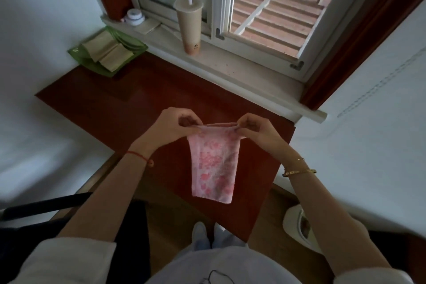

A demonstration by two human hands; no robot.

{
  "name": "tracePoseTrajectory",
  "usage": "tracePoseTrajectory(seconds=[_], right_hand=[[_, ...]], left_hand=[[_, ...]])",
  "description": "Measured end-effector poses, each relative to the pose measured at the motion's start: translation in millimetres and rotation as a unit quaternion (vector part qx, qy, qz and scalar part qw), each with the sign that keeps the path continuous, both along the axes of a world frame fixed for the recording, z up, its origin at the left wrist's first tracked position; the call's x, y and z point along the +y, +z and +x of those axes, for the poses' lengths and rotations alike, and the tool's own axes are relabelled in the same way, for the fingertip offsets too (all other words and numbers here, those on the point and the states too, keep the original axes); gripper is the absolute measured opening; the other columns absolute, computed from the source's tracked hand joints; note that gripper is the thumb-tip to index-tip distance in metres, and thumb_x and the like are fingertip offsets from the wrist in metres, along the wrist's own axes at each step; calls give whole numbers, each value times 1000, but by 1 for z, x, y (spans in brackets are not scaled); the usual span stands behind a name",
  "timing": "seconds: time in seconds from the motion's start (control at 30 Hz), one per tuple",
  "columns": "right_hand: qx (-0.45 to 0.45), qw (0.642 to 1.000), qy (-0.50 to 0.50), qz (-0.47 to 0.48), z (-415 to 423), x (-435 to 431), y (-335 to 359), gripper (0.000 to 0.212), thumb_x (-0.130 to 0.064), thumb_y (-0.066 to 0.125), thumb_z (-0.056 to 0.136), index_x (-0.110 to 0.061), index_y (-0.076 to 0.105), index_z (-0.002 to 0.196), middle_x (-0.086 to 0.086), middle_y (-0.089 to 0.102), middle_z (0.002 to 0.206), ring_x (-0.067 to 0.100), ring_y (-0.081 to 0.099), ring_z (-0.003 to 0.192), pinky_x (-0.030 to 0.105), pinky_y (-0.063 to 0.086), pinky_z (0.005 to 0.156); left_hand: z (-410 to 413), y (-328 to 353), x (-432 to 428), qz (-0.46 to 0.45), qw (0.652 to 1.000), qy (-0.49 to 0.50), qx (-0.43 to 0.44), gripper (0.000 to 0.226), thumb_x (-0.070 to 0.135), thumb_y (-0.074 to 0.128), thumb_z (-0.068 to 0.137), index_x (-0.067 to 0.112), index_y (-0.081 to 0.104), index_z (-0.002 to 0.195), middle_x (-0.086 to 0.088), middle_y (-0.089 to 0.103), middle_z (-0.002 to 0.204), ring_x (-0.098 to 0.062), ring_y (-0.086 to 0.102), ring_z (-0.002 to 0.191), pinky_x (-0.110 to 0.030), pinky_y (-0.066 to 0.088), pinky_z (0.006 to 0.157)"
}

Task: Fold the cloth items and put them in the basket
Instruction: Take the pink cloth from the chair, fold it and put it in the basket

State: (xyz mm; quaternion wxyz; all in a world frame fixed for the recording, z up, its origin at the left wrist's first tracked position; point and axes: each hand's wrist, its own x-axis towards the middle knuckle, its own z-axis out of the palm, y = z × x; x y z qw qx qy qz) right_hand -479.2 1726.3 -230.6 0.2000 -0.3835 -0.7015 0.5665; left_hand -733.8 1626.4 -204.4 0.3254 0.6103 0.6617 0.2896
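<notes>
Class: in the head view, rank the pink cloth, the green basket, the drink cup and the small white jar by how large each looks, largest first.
1. pink cloth, though it hangs nearest the camera
2. green basket
3. drink cup
4. small white jar

Cloth and basket look close, so their order is unsure.

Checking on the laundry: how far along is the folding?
Done: folded beige cloths already lie in the green basket. In hand: the left hand and right hand pinch the top corners of a pink towel, hanging doubled. Left: finish folding it and put it in the basket.
</notes>
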Motion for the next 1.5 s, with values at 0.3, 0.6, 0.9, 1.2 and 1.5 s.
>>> tracePoseTrajectory(seconds=[0.3, 0.6, 0.9, 1.2, 1.5], right_hand=[[-172, 981, -4, 92, -11, 7, -81, 6, -13, 66, 83, -17, 67, 87, -3, 67, 95, 9, 64, 85, 26, 54, 80], [-255, 952, 141, 96, 32, -67, -141, 13, -25, 60, 83, -32, 60, 94, -11, 57, 103, 8, 53, 98, 33, 47, 95], [-265, 955, -47, 125, -3, -34, -125, 26, -22, 55, 92, -19, 63, 117, -2, 58, 120, 16, 50, 114, 31, 47, 97], [-367, 925, -46, 91, -27, -38, -138, 26, -15, 55, 91, -9, 57, 116, 9, 49, 123, 27, 45, 116, 36, 48, 92], [-166, 962, -208, -68, 27, -66, -105, 22, -10, 63, 85, -15, 55, 105, 5, 65, 98, 13, 60, 80, 16, 46, 63]], left_hand=[[21, -98, -12, -29, 997, 57, 51, 13, 14, 75, 80, 24, 73, 87, 15, 71, 86, 3, 66, 83, -20, 56, 80], [57, -154, -84, -128, 991, -27, 38, 13, 13, 65, 84, 23, 72, 87, 13, 70, 86, -2, 65, 80, -30, 58, 77], [40, -152, -46, -51, 992, 99, 62, 24, 12, 66, 89, 16, 66, 113, 3, 66, 108, -11, 63, 98, -27, 55, 87], [40, -168, -8, -176, 970, 86, 143, 25, 25, 65, 90, 12, 62, 112, -7, 55, 119, -24, 50, 116, -30, 47, 91], [64, -123, -17, -166, 983, 46, -66, 16, 19, 65, 87, 13, 59, 100, -4, 62, 77, -12, 55, 63, -17, 43, 53]])
